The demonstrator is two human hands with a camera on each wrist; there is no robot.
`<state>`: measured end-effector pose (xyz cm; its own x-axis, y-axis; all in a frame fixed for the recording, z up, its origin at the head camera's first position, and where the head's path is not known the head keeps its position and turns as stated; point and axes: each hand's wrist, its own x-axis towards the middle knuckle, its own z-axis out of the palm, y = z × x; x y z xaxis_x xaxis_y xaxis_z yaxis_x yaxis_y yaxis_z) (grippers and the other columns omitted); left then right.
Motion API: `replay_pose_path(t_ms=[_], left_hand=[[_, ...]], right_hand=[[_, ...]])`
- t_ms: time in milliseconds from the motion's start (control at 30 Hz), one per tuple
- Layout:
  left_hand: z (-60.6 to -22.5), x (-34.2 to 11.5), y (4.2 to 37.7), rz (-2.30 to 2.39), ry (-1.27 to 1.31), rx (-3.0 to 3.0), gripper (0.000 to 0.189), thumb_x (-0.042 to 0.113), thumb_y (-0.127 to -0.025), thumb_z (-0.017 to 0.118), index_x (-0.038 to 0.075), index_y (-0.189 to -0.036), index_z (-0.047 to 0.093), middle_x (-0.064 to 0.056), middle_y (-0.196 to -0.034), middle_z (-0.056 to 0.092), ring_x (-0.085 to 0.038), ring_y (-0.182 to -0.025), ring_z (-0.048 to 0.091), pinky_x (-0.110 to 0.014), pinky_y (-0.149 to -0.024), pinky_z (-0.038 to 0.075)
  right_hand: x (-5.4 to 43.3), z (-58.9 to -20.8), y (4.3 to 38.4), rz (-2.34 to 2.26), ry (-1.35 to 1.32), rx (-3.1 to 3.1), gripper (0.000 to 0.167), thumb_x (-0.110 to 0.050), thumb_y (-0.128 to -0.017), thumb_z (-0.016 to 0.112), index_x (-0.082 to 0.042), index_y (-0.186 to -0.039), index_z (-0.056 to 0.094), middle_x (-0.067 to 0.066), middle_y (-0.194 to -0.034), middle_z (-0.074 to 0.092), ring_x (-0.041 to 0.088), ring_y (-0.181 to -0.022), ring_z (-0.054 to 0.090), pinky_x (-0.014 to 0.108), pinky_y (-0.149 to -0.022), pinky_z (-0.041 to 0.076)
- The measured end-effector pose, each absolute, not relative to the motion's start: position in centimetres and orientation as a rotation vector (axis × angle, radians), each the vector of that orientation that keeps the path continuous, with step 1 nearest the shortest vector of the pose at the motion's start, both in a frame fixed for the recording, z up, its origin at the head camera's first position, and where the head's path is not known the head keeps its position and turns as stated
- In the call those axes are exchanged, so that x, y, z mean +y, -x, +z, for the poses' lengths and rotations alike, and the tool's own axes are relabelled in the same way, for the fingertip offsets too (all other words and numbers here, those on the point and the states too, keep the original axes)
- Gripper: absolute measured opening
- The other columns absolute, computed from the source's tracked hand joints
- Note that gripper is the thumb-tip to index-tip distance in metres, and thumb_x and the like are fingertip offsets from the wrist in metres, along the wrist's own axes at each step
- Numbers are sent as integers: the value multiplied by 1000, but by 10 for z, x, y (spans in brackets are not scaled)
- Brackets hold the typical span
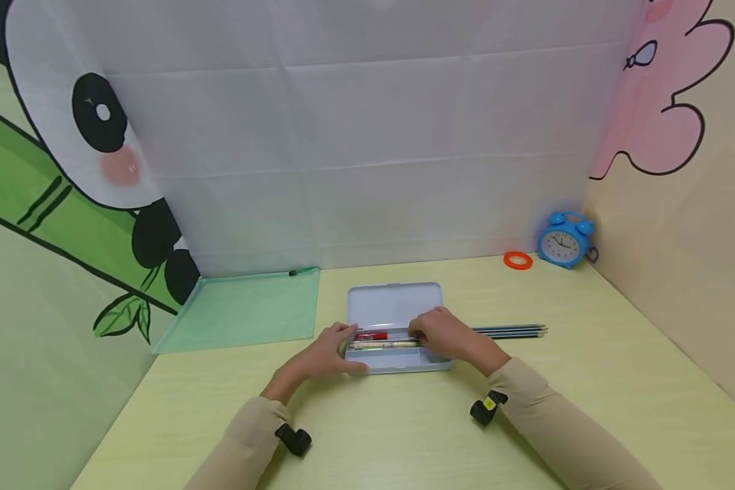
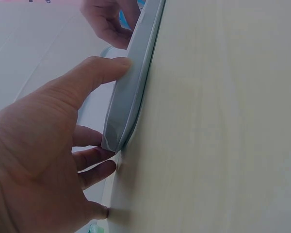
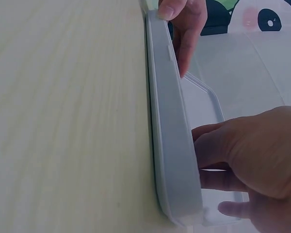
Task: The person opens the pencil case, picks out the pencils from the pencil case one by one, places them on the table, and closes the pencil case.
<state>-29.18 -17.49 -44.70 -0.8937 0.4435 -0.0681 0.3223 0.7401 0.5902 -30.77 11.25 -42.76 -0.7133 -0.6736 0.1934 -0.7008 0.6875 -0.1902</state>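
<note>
A pale grey-white pencil case lies on the table with its lid laid back. My left hand grips its left end, the thumb along the front wall and the other fingers around the corner. Inside the case are a red item and slim pens lying lengthwise. My right hand reaches over the case's right part, fingers bent down inside it by the pens' right ends. In the right wrist view the case wall hides the fingertips of that right hand, so what they touch is unclear.
Several dark pencils lie just right of the case. A green zip pouch lies at the back left. Near the far right corner are an orange-red ring and a blue alarm clock. A white sheet hangs behind the table.
</note>
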Motion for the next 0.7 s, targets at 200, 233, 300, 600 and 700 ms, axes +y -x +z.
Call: replay_pose_path(t_ms=[200, 233, 300, 600, 700], left_hand=[[-447, -174, 291, 871, -602, 2737, 101, 50, -79, 81, 8, -156, 33, -18, -150, 37, -33, -131, 38, -56, -105, 38], [-447, -174, 291, 870, -605, 2737, 101, 50, -79, 81, 8, -156, 33, -18, -150, 37, -33, -131, 38, -56, -105, 38], [-447, -175, 291, 873, -609, 2735, 101, 50, -79, 81, 7, -156, 33, -18, -150, 37, -34, -131, 38, -56, -106, 38], [-446, -175, 292, 868, -621, 2735, 100, 50, -79, 81, 8, -156, 33, -18, -150, 37, -34, -133, 37, -56, -107, 36], [-446, -175, 292, 859, -622, 2741, 101, 50, -78, 81, 7, -156, 34, -18, -150, 38, -34, -132, 38, -56, -107, 37]], right_hand=[[112, -428, 308, 350, -1114, -2815, 9, -5, -93, 69, -7, -97, 77, 0, -86, 71, 13, -71, 58, 33, -74, 53], [112, -427, 308, 332, -1104, -2828, 9, -5, -94, 69, -7, -97, 77, 0, -86, 71, 13, -71, 57, 33, -72, 53], [112, -427, 309, 276, -1081, -2849, 10, -6, -94, 69, -8, -99, 77, 0, -88, 72, 13, -73, 58, 33, -73, 53], [115, -424, 308, 212, -1042, -2916, 17, -3, -92, 69, -8, -106, 78, 3, -93, 68, 16, -79, 60, 36, -77, 54], [115, -423, 308, 211, -1029, -2927, 18, -4, -92, 70, -8, -107, 78, 3, -93, 68, 16, -79, 58, 35, -76, 53]])
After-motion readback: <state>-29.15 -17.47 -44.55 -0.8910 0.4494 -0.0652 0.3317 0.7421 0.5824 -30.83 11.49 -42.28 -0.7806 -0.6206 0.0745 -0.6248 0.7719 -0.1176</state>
